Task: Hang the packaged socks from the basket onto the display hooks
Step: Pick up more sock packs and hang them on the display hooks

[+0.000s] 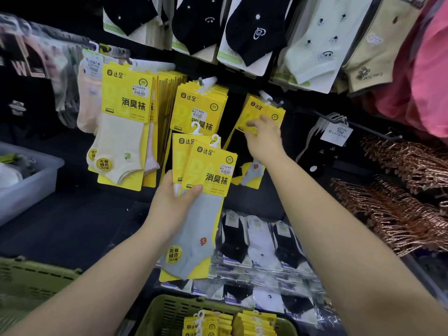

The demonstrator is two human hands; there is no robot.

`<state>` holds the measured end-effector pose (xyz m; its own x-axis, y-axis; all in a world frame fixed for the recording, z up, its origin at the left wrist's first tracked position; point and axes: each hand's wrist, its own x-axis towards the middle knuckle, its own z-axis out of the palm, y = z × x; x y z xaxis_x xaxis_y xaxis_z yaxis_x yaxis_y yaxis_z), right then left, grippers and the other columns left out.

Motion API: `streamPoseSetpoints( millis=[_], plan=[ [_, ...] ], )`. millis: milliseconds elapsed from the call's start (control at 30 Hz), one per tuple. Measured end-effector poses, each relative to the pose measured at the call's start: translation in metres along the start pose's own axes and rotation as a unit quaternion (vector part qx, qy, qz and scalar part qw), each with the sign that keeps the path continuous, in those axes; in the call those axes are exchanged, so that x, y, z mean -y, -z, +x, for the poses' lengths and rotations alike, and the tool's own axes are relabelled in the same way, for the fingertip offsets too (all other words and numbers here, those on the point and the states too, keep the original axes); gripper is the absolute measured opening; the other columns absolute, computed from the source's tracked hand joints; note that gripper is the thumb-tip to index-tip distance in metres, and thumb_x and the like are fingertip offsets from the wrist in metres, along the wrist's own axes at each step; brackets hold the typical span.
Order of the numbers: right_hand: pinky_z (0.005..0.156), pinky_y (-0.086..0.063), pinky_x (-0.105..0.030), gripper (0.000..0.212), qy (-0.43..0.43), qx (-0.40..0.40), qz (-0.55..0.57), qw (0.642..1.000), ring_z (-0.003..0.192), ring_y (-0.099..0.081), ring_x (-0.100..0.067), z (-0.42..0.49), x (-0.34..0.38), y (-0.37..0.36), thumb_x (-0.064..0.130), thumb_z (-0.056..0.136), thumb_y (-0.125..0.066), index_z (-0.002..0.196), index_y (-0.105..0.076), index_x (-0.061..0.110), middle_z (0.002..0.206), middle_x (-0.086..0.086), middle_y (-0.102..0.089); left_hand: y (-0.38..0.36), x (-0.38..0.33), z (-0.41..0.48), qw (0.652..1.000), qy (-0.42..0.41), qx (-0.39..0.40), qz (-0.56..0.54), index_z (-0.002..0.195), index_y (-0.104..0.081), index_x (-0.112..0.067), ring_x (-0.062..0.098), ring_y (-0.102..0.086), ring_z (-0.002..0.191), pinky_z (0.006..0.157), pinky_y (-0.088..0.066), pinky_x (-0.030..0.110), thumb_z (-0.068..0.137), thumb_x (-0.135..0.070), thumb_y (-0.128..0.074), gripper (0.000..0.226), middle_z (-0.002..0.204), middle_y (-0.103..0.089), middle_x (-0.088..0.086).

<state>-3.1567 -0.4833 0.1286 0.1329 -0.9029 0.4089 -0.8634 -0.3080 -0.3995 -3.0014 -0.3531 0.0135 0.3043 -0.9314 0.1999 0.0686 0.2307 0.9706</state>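
My left hand (173,202) grips a small stack of yellow-carded sock packs (203,190), a grey sock pack in front, white plastic hangers at their tops. My right hand (264,137) is raised to a yellow sock pack (257,110) hanging on a display hook (271,99), fingers pinching its card. More yellow packs hang on the middle hook (204,83) and on the left one, cream sock pack (121,127) in front. The green basket (160,314) at the bottom holds more yellow packs (230,323).
A second green basket (31,277) lies at lower left and a grey plastic bin (29,180) at left. Wrapped bundles of black and white socks (261,241) lie under my arms. Copper-coloured hangers (397,204) are piled at right. Black and pale socks hang above.
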Motion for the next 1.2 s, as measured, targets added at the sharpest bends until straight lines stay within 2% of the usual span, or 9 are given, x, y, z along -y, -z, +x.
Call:
streamPoseSetpoints(
  millis=[133, 233, 333, 433, 567, 733, 833, 967, 1200],
  plan=[
    [0.082, -0.049, -0.029, 0.028, -0.009, 0.038, 0.307, 0.951, 0.089, -0.06, -0.007, -0.055, 0.018, -0.007, 0.052, 0.088, -0.057, 0.094, -0.064, 0.026, 0.093, 0.011, -0.064, -0.003, -0.006, 0.006, 0.999, 0.002, 0.0, -0.037, 0.112, -0.058, -0.027, 0.018, -0.066, 0.103, 0.089, -0.053, 0.042, 0.086, -0.024, -0.069, 0.028, 0.111, -0.069, -0.003],
    [0.066, -0.056, -0.026, 0.021, 0.005, 0.017, 0.342, 0.939, 0.066, -0.065, -0.006, -0.071, 0.013, -0.002, 0.03, 0.076, -0.078, 0.087, -0.061, 0.029, 0.082, 0.007, -0.064, -0.011, -0.008, 0.005, 0.998, -0.003, 0.013, -0.054, 0.11, -0.058, -0.029, 0.017, -0.067, 0.101, 0.085, -0.053, 0.039, 0.083, -0.025, -0.072, 0.03, 0.107, -0.07, -0.004],
    [0.061, -0.054, -0.019, 0.024, -0.004, 0.071, 0.376, 0.924, 0.074, -0.065, -0.005, -0.072, 0.003, 0.015, 0.01, 0.08, -0.074, 0.091, -0.066, 0.03, 0.106, -0.002, -0.063, -0.018, -0.008, 0.001, 0.997, 0.006, 0.035, -0.075, 0.107, -0.058, -0.034, 0.016, -0.068, 0.099, 0.077, -0.055, 0.033, 0.092, -0.03, -0.059, 0.016, 0.106, -0.07, -0.005],
    [0.067, -0.056, -0.023, 0.03, -0.014, 0.116, 0.387, 0.915, 0.082, -0.067, -0.004, -0.071, -0.011, 0.024, 0.004, 0.084, -0.068, 0.093, -0.07, 0.032, 0.101, 0.01, -0.069, -0.022, -0.009, -0.001, 0.998, -0.005, 0.03, -0.048, 0.104, -0.057, -0.041, 0.007, -0.064, 0.101, 0.075, -0.047, 0.024, 0.099, -0.029, -0.046, 0.017, 0.108, -0.067, -0.011],
    [0.07, -0.056, -0.019, 0.021, -0.061, 0.028, 0.41, 0.91, 0.088, -0.065, -0.009, -0.063, -0.024, 0.033, 0.009, 0.088, -0.065, 0.096, -0.07, 0.028, 0.106, 0.006, -0.07, -0.019, -0.011, 0.003, 0.999, -0.024, 0.006, -0.022, 0.102, -0.056, -0.039, 0.011, -0.061, 0.107, 0.089, -0.047, 0.031, 0.1, -0.025, -0.045, 0.018, 0.11, -0.066, -0.01],
    [0.058, -0.049, -0.009, 0.007, -0.075, -0.136, 0.384, 0.91, 0.07, -0.058, -0.004, -0.034, -0.023, 0.053, 0.018, 0.089, -0.065, 0.09, -0.071, 0.022, 0.084, 0.01, -0.068, -0.002, -0.007, 0.009, 0.996, -0.067, -0.051, 0.016, 0.111, -0.048, -0.048, 0.003, -0.058, 0.105, 0.079, -0.045, 0.012, 0.1, -0.021, -0.044, 0.029, 0.112, -0.063, -0.016],
    [0.07, -0.054, -0.024, 0.008, -0.08, -0.083, 0.393, 0.912, 0.083, -0.062, -0.013, -0.022, -0.017, 0.057, 0.013, 0.091, -0.062, 0.091, -0.069, 0.018, 0.091, 0.001, -0.067, 0.01, -0.003, 0.014, 0.992, -0.077, -0.091, 0.038, 0.139, -0.041, -0.032, -0.007, -0.059, 0.102, 0.083, -0.047, 0.016, 0.101, -0.024, -0.043, 0.039, 0.115, -0.065, -0.015],
    [0.079, -0.056, -0.036, 0.01, -0.071, 0.019, 0.44, 0.895, 0.081, -0.067, -0.016, -0.03, -0.024, 0.055, 0.007, 0.09, -0.062, 0.092, -0.069, 0.012, 0.089, -0.004, -0.07, 0.016, -0.001, 0.019, 0.987, -0.09, -0.116, 0.066, 0.129, -0.048, -0.026, -0.012, -0.059, 0.087, 0.062, -0.041, 0.005, 0.1, -0.021, -0.044, 0.029, 0.086, -0.063, -0.032],
    [0.073, -0.056, -0.028, 0.016, -0.067, -0.065, 0.53, 0.842, 0.073, -0.067, -0.01, -0.058, -0.068, 0.067, 0.005, 0.093, -0.055, 0.092, -0.068, 0.014, 0.079, 0.004, -0.073, 0.026, -0.003, 0.019, 0.97, -0.102, -0.215, 0.055, 0.113, -0.048, -0.024, -0.018, -0.056, 0.075, 0.058, -0.037, -0.002, 0.1, -0.014, -0.042, 0.017, 0.09, -0.059, -0.019]
  ],
)
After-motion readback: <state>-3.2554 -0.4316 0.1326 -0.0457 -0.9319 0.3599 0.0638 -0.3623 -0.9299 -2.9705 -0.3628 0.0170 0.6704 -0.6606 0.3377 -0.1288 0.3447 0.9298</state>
